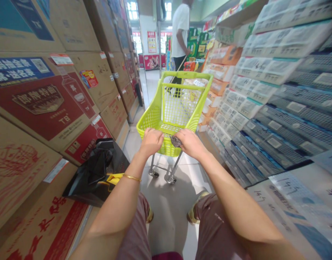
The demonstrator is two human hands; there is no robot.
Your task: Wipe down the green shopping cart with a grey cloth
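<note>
A lime-green plastic shopping cart [149, 117] stands in the aisle in front of me, its basket end toward me and its handle at the far side. My left hand [152, 140] is closed over the near rim of the basket. Beside it, my right hand [189, 141] is closed on a crumpled grey cloth [176, 141] at the same rim. The fingertips of both hands are partly hidden behind the rim. Inside the basket only bare lattice shows.
Stacked cardboard cartons [41, 104] line the left side, with a black bag [101, 169] at their foot. Packs of tissue paper [263, 68] are piled along the right. Beyond the cart, a person in a white shirt [180, 30] holds a long stick.
</note>
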